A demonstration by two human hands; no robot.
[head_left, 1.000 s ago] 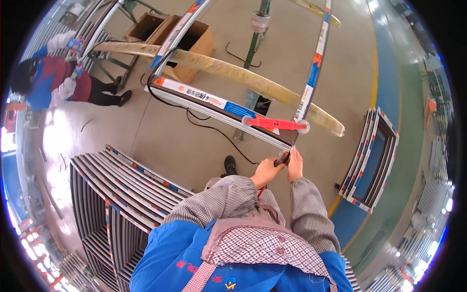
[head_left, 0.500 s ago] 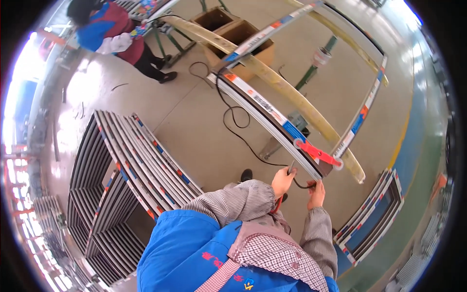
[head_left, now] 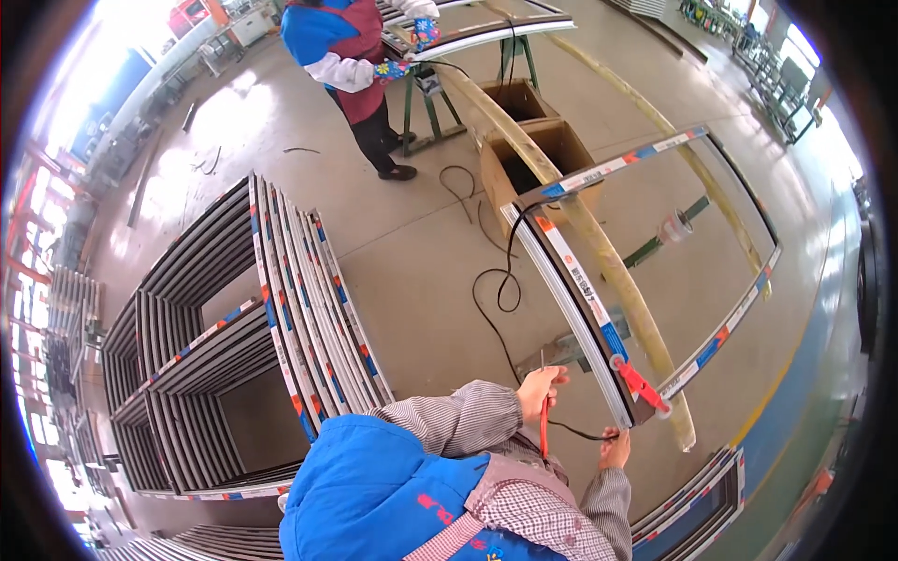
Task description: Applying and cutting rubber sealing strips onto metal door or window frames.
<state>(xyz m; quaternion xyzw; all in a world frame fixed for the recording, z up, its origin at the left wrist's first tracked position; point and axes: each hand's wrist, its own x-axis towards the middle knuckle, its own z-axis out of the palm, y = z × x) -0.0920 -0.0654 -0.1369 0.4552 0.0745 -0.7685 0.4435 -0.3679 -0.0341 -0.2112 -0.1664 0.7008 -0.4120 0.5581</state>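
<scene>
My left hand (head_left: 543, 391) is closed around a red-handled tool (head_left: 544, 428) with a thin metal tip; its exact kind is unclear. My right hand (head_left: 615, 451) pinches a black rubber strip (head_left: 582, 434) at the near corner of a window frame (head_left: 572, 306). The strip runs past my left hand, loops loosely to the left and reaches the frame's far left corner. Across the near right corner lies a red roller tool (head_left: 642, 386) with a pale wheel at each end. Printed white, blue and orange film covers the frame's faces.
Yellowish padded rails (head_left: 613, 257) support the frame. Cardboard boxes (head_left: 552, 150) stand beyond it. Stacked frames (head_left: 271, 309) rise at left, with more frames (head_left: 697, 505) at lower right. A co-worker (head_left: 360, 84) with patterned gloves handles another frame (head_left: 486, 35) at a far stand.
The view has swung left and up, so the frame sits lower and the co-worker shows more fully. My left hand has moved away from the frame's edge; my right hand stays at the corner.
</scene>
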